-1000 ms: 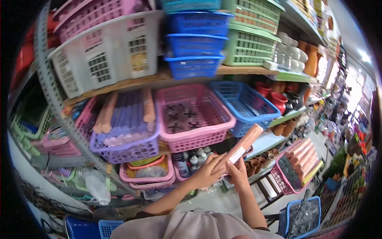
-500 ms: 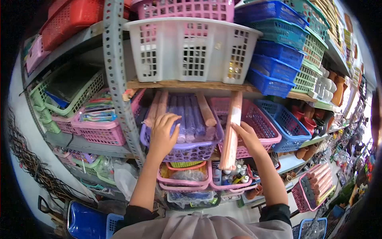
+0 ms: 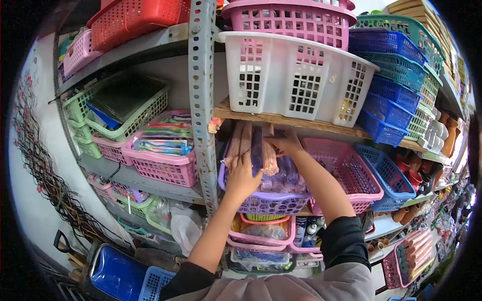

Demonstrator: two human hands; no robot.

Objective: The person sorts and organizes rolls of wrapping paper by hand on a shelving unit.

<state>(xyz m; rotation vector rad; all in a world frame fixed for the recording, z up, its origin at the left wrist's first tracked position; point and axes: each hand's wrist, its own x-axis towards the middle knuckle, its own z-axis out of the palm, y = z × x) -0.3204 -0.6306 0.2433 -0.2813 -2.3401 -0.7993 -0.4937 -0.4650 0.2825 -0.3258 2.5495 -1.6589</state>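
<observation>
A long pink wrapped bundle (image 3: 269, 159) lies lengthwise over the purple basket (image 3: 273, 203) on the middle shelf. Around its upper part my right hand (image 3: 287, 144) is closed, fingers partly hidden behind it. My left hand (image 3: 242, 176) is open at the basket's left side, its fingers stretched over other pink bundles (image 3: 234, 145) and its thumb pointing toward the bundle in my right hand. Purple wrapped bundles (image 3: 287, 173) fill the basket beneath. What exactly is inside the wrapping cannot be made out.
A wooden shelf edge (image 3: 296, 122) with a white basket (image 3: 273, 75) sits low above my hands. The perforated metal post (image 3: 202, 100) stands to the left. On the right are a pink basket (image 3: 369, 193) and a blue basket (image 3: 396, 193).
My right hand has carried the pink bundle left from in front of the pink basket to over the purple basket. The view has swung left.
</observation>
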